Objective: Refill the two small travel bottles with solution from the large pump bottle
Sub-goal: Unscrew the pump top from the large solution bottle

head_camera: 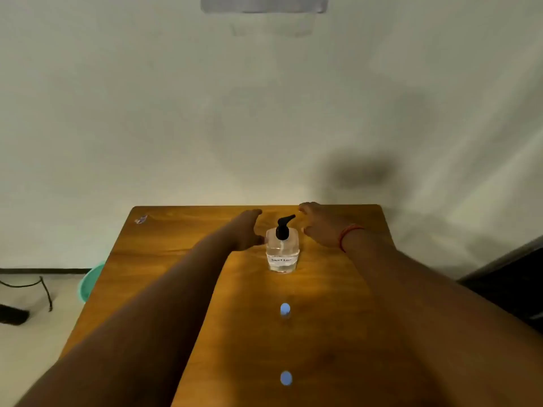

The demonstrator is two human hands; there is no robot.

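Note:
A clear square pump bottle [282, 255] with a black pump head and a white label stands upright on the wooden table [164, 259], near its far middle. My left hand [245, 232] reaches along its left side, thumb close to the bottle's shoulder; whether it touches is unclear. My right hand [318, 223] hovers to the right of the pump nozzle, fingers loosely spread, holding nothing. Two small travel bottles with pale blue caps stand nearer me, one [285, 310] mid-table and one [286, 378] close to the front edge.
A white wall stands right behind the table's far edge. A green basin [89, 282] sits on the floor at the left, with a black cable [44, 289] beyond it. Dark furniture [511, 277] borders the right side. A small sticker [141, 219] marks the far left corner.

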